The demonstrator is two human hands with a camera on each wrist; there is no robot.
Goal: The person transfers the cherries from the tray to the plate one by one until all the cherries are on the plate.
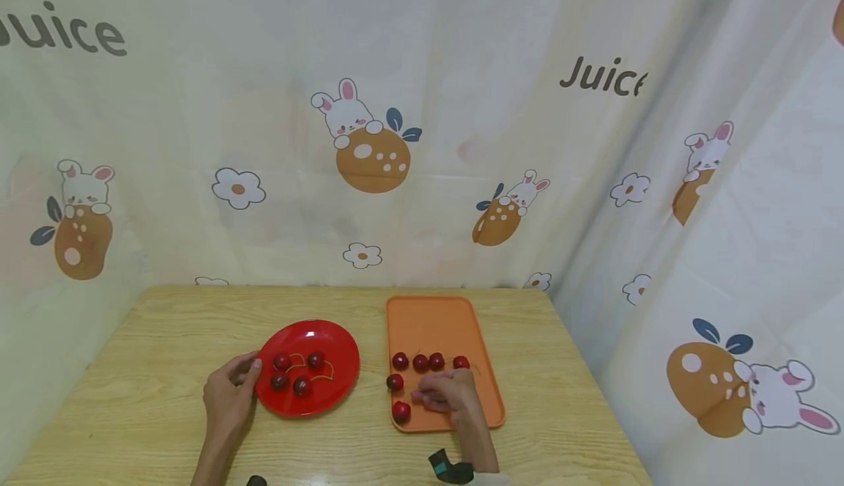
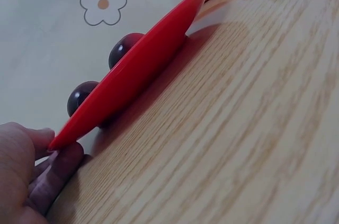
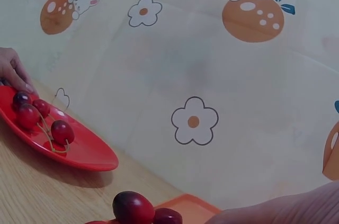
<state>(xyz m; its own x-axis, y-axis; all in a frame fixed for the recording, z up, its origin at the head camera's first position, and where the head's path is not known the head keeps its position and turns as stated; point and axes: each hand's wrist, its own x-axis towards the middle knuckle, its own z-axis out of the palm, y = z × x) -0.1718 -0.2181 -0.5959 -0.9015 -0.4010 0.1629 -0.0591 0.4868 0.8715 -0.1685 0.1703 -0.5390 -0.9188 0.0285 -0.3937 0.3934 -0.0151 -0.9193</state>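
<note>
My left hand holds the left rim of a round red plate. In the left wrist view the thumb lies above the rim and fingers lie beneath it. Several dark red cherries with stems sit on the plate. Over the front half of an orange tray is my right hand, its fingers bent toward the left. Cherries lie along the tray's left side and others in a row behind the hand. Whether the right fingertips pinch anything is hidden.
Both the plate and the tray stand on a light wooden table, with a gap between them. A pale printed curtain hangs behind the table and along its sides. A dark strap is around my right wrist.
</note>
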